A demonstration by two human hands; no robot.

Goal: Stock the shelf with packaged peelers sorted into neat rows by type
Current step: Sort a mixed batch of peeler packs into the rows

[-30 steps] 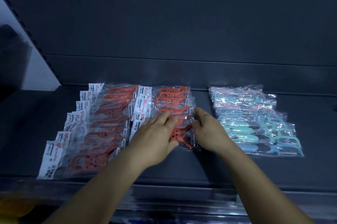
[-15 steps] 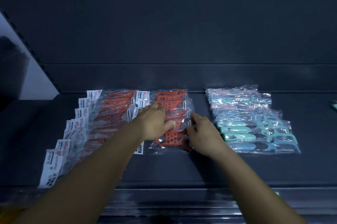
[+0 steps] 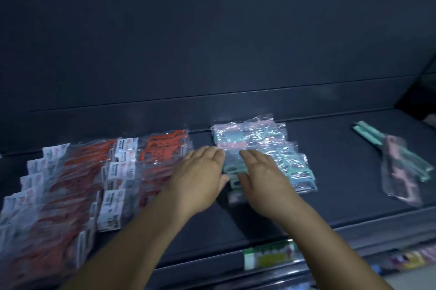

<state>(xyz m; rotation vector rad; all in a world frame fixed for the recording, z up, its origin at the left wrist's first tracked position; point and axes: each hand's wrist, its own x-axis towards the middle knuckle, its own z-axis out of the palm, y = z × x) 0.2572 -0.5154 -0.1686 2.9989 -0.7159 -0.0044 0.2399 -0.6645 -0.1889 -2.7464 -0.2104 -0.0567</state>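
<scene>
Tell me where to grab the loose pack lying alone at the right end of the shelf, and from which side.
Take the loose pack by its near end, coming from the front with the right hand. It lies flat and askew, its long axis running front to back, with bare shelf round that end, so fingers could probably pinch the bag's edge there.

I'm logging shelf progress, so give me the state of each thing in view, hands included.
Red peelers: two overlapping rows, flat on shelf.
Teal and pink peelers: one overlapping row, flat.
Loose peeler packs: unsorted, askew at right.
Left hand: open, beside teal row.
Right hand: open, over teal row.
</scene>
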